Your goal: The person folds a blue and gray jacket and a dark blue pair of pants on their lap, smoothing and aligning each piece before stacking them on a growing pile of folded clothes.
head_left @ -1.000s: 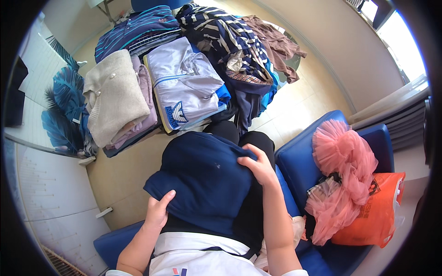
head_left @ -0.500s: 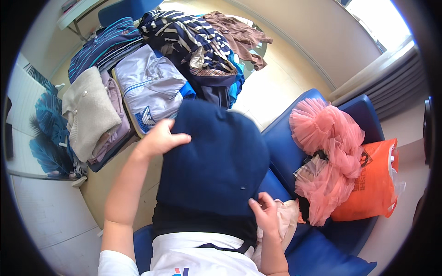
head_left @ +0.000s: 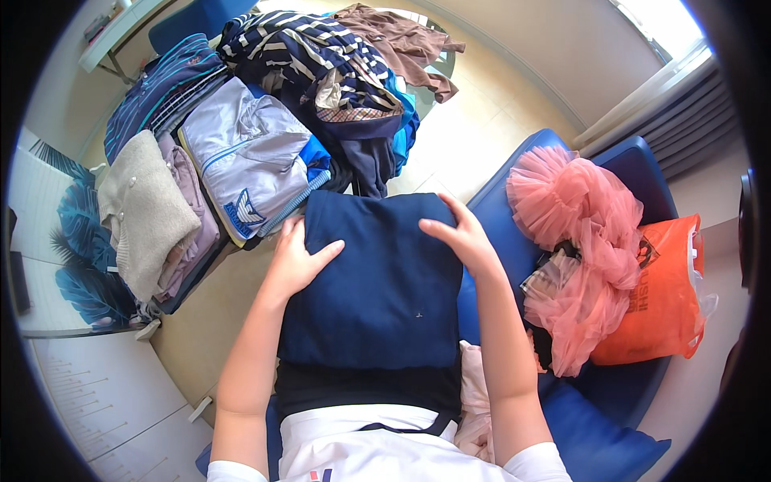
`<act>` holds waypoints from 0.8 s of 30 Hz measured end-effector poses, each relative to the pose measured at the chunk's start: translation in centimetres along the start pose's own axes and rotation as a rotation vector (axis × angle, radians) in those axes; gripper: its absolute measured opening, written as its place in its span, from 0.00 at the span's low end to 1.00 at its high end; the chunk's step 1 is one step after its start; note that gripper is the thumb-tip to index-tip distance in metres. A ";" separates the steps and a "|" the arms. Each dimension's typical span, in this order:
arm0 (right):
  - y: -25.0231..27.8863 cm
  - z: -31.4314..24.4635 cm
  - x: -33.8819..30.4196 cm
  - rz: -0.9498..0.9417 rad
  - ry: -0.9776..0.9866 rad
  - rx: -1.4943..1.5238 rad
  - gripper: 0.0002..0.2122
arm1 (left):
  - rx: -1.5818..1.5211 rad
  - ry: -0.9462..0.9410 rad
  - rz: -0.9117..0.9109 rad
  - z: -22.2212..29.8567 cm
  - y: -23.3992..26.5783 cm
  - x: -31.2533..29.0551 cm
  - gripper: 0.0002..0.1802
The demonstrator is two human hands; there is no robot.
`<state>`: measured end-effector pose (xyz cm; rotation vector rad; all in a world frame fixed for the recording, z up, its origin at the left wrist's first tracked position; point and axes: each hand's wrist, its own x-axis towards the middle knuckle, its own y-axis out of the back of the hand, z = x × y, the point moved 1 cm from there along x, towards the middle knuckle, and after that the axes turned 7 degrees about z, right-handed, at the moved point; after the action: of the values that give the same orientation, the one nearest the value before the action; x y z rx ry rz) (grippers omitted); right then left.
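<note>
A folded navy blue garment (head_left: 373,289) lies flat across my lap. My left hand (head_left: 295,259) rests palm down on its upper left corner, fingers spread. My right hand (head_left: 458,234) presses flat on its upper right edge. Neither hand grips the cloth. Just beyond the garment's far edge sits a low table (head_left: 173,299) stacked with clothes.
On the table lie a beige sweater (head_left: 144,213), a light grey jacket (head_left: 245,157), a blue striped top (head_left: 165,92) and a heap of striped and dark clothes (head_left: 321,64). A pink tulle garment (head_left: 578,241) and an orange plastic bag (head_left: 654,293) sit on the blue sofa (head_left: 634,169) at my right.
My right hand has come up from the garment's lower edge to its top right. The left hand has shifted down onto the top left corner. The garment now lies flat and squared.
</note>
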<state>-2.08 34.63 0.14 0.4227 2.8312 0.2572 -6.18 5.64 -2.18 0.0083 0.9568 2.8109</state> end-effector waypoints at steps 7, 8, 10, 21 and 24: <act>-1.9 0.9 1.4 0.058 0.212 -0.094 0.23 | 0.185 -0.191 0.099 -0.6 -1.0 0.5 0.41; -1.6 0.7 0.3 0.133 0.326 -0.132 0.17 | 0.284 -0.271 0.155 -0.2 -1.1 0.3 0.39; -1.2 -1.5 -2.2 0.160 0.314 -0.062 0.14 | -0.045 -0.257 0.092 1.2 -0.1 -0.3 0.35; 5.9 -4.9 -19.2 -0.652 0.644 0.248 0.17 | -0.793 -0.686 -0.909 6.6 8.7 -12.7 0.14; 5.1 -4.7 -21.2 -0.914 0.602 0.252 0.18 | -0.873 -0.470 -1.045 6.7 8.7 -16.4 0.14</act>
<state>17.46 32.32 10.63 -1.0717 3.2548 -0.2005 8.99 0.22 9.20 0.0396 -0.3567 1.8550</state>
